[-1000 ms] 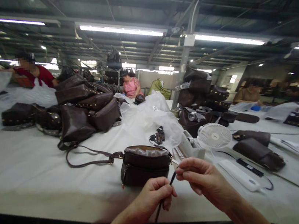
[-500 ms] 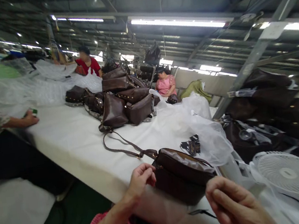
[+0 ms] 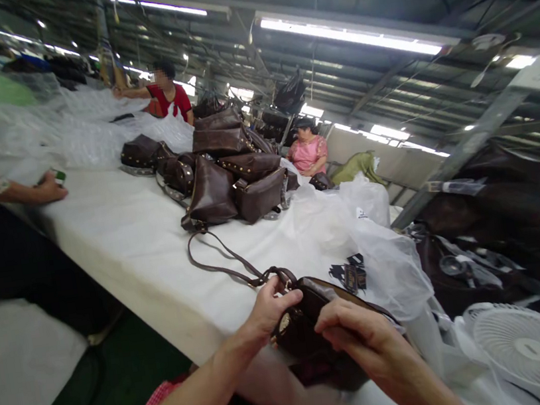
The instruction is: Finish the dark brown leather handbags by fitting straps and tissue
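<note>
A dark brown handbag lies near the table's front edge, its top unzipped and grey lining showing in the opening. My left hand is closed on the bag's left end, beside the metal fittings where the strap joins. The strap loops away over the table. Above the bag's front and opening, my right hand is closed with its fingers curled together; what they pinch is hidden. Black hang tags rest on clear plastic wrapping just behind the bag.
Brown studded bags are piled on the white table. Crumpled plastic bags lie right of them. A white fan stands at the right, before more dark bags. A co-worker's hand rests at the left edge.
My left hand has moved onto the bag's left end and taken hold. My right hand has gone left, from the bag's right side to over its opening. The view has tilted slightly.
</note>
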Motion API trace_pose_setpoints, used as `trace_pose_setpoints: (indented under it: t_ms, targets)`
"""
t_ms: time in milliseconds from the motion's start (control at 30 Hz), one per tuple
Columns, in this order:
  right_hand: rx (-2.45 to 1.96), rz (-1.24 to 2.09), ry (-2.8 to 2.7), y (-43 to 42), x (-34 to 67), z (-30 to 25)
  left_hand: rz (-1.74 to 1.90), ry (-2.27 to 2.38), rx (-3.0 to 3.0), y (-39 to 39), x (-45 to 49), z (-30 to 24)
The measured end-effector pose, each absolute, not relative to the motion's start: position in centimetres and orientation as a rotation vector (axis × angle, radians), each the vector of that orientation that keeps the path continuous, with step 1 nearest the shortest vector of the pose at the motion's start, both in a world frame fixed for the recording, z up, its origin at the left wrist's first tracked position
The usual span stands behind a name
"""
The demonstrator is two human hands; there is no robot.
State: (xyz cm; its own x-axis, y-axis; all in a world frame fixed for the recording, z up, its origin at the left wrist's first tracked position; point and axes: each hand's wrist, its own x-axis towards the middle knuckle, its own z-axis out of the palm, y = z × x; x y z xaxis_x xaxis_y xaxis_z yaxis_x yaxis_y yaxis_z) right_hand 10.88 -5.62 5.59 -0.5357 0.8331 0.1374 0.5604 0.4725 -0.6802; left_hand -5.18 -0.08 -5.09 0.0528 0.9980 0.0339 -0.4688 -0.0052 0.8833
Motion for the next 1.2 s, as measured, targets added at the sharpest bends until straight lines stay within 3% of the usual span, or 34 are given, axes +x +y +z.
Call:
trace_pose_setpoints:
  t_ms: [133, 433, 867, 1200]
  targets:
    - [-1.153, 0.541, -2.474, -3.9, 8.9, 6.0, 1.389, 0.784, 0.598, 1.4, -3.8, -4.6]
    - [-1.511, -0.126, -2.673, -0.2, 6.8, 5.0, 1.269, 0.843, 0.645, 2.2, -6.2, -4.7]
    - [-1.49, -0.026, -2.974, 2.7, 5.0, 7.0, 1.208, 0.787, 0.568, 2.0, -6.5, -4.8]
    - [-1.579, -0.326, -3.084, 3.1, 3.5, 6.5, 1.25, 0.761, 0.548, 1.5, -6.4, -4.0]
